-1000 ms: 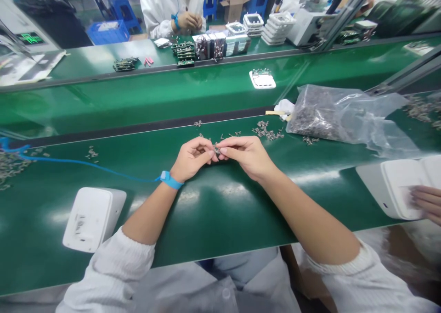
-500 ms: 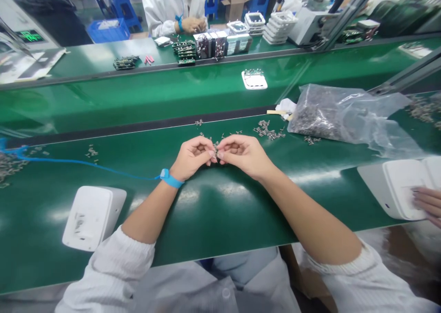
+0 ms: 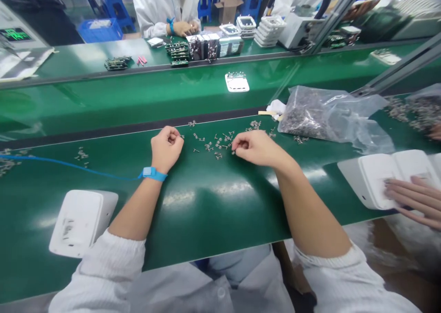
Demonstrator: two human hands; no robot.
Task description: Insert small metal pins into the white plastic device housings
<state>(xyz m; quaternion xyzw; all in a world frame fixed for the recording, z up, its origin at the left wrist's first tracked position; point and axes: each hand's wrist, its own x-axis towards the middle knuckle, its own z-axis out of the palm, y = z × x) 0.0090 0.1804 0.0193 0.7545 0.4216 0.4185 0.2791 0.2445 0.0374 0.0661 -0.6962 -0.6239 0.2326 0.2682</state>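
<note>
My left hand (image 3: 166,149) and right hand (image 3: 257,148) are pinched closed, on what I can't tell, and many little metal parts (image 3: 218,143) lie loose between them on the bench (image 3: 213,216), so plenty seems left.

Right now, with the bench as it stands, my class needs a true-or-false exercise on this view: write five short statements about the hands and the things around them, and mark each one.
1. The left hand and the right hand are touching each other. False: they are apart.
2. Small metal pieces lie loose on the green bench between the hands. True.
3. The blue wrist strap is on the right wrist. False: it is on the left wrist.
4. The clear plastic bag lies further right than both hands. True.
5. The white device at the lower left is held in the left hand. False: it rests on the bench.
</note>
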